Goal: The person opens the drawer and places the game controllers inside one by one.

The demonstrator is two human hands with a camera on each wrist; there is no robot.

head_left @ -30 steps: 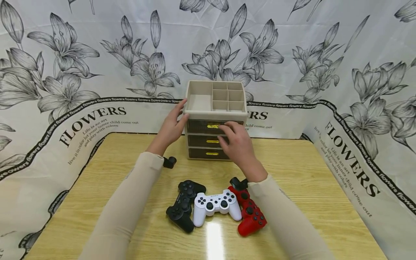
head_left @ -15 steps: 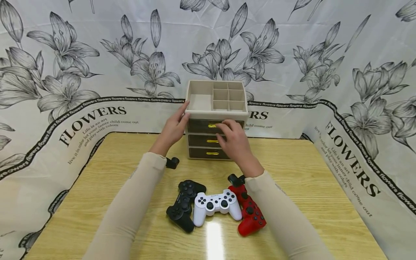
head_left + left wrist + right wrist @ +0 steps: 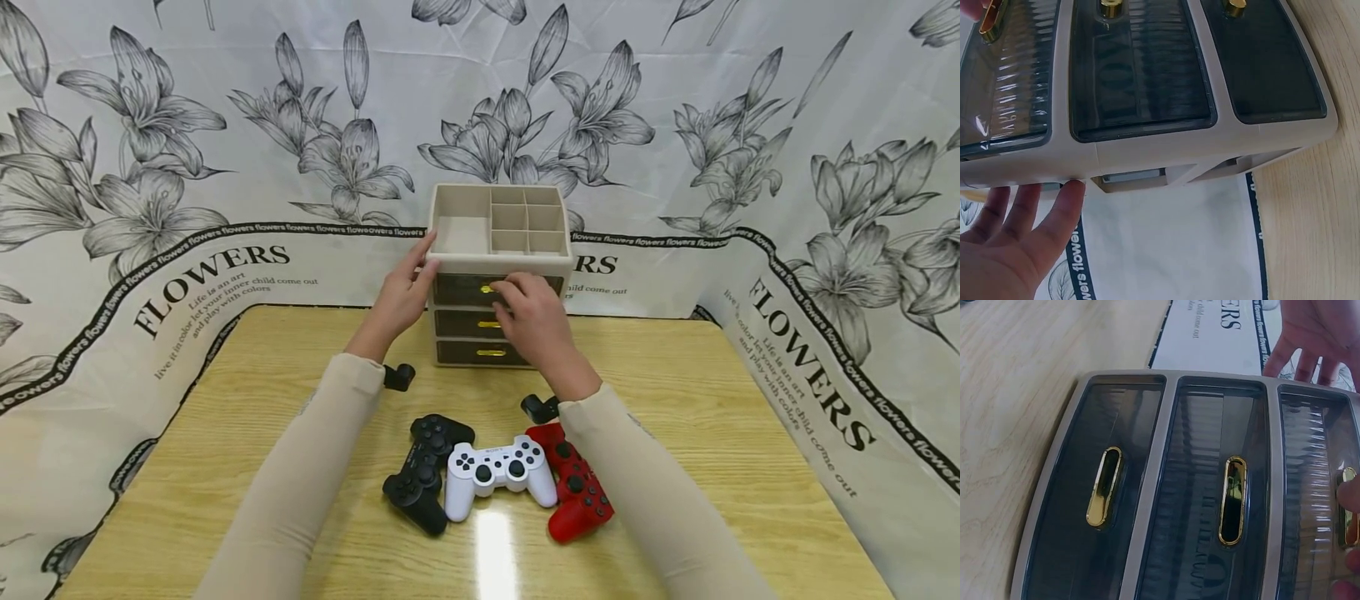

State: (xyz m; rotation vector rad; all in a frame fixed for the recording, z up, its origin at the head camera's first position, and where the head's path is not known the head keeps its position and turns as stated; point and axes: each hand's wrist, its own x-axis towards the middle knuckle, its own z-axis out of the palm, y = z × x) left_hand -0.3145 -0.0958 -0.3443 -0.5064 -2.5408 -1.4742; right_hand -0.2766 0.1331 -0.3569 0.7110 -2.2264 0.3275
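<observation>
A beige desktop drawer organizer (image 3: 498,262) with dark see-through drawer fronts stands at the back of the table. My left hand (image 3: 401,296) rests on its left side, fingers fairly straight; the left wrist view has the fingertips (image 3: 1071,190) right at the side wall. At the top drawer (image 3: 456,290), my right hand (image 3: 542,321) has bent fingers on the gold handle (image 3: 1349,476), pinching it. All three drawers are closed. The middle handle (image 3: 1233,500) and bottom handle (image 3: 1104,487) are untouched. Part of the top handle is hidden by the right fingers.
Near the front lie a black game controller (image 3: 426,475), a white one (image 3: 501,471) and a red one (image 3: 576,492), side by side. The organizer's open top has one large and several small compartments (image 3: 528,218). Flower-printed cloth (image 3: 337,275) hangs behind the wooden table (image 3: 675,400).
My right hand has shifted slightly left along the top drawer front, its fingers now over more of the gold handle. The left hand stays at the organizer's side; the controllers have not moved.
</observation>
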